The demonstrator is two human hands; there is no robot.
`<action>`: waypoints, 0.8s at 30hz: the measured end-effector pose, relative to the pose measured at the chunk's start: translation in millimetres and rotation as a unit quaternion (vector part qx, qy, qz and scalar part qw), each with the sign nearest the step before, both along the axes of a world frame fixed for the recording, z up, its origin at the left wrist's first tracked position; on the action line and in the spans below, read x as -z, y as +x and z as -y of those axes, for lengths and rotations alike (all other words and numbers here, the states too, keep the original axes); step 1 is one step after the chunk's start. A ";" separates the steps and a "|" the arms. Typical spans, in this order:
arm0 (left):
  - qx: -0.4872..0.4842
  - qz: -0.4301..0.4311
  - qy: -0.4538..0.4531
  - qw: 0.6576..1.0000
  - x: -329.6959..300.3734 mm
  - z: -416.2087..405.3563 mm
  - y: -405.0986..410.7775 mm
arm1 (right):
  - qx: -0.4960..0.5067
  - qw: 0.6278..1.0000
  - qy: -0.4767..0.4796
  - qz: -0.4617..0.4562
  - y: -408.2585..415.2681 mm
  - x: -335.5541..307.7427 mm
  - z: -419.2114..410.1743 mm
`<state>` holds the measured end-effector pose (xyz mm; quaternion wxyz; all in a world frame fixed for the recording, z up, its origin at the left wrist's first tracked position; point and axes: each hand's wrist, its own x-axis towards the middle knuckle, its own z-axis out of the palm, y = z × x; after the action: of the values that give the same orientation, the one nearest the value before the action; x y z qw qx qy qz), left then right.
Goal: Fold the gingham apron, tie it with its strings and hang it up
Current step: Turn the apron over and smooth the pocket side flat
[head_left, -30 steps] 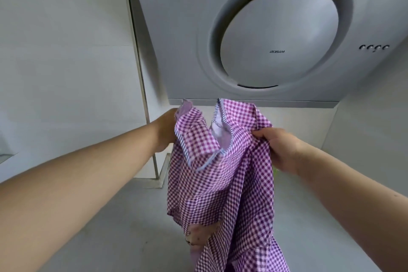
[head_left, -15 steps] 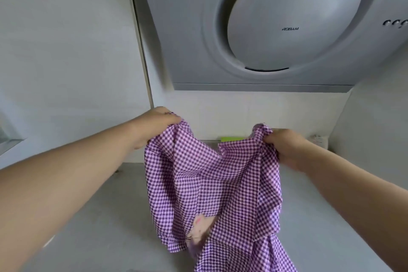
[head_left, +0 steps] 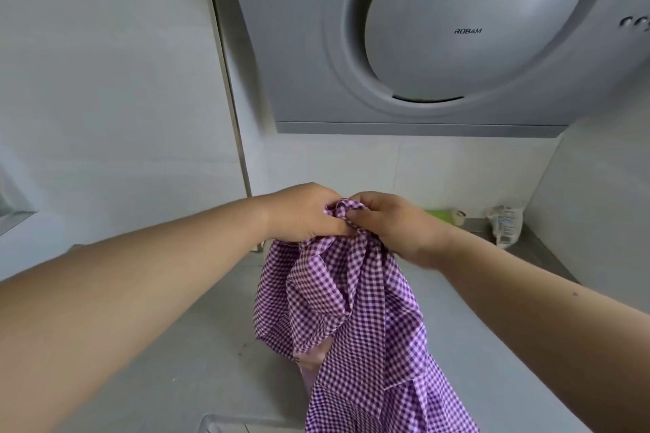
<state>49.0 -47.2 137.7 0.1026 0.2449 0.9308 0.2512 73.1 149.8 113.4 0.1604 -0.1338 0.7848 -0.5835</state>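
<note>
While one gingham apron [head_left: 351, 309] hangs bunched, left hand [head_left: 306, 214] and right hand [head_left: 390, 225] both pinch its top.

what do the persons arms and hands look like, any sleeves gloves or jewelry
Both forearms are bare as far as the frame shows: no sleeves in view. The left hand and right hand wear no gloves, and no rings, watch or bracelets are visible.
</note>
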 end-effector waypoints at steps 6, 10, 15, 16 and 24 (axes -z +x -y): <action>-0.078 0.022 0.011 0.997 7.7 6.5 0.4 | 0.020 0.992 0.116 -0.045 3.8 12.1 2.9; -0.122 -0.006 0.016 0.992 12.0 11.5 -4.1 | 0.049 0.949 0.294 -0.104 6.4 23.9 8.6; -0.166 -0.037 -0.038 0.985 17.2 36.1 -8.3 | 0.090 0.913 0.382 -0.113 1.2 47.3 1.7; -0.174 -0.041 -0.048 0.983 17.8 42.5 -8.6 | 0.107 0.907 0.389 -0.117 -0.1 51.2 -1.0; -0.225 -0.007 -0.094 0.970 27.0 82.4 -9.0 | 0.203 0.940 0.262 -0.081 -1.6 49.7 -5.2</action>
<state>40.0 -129.6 110.7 0.0595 0.0207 0.9821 0.1775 71.5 155.0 63.7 0.0039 0.0284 0.9307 -0.3648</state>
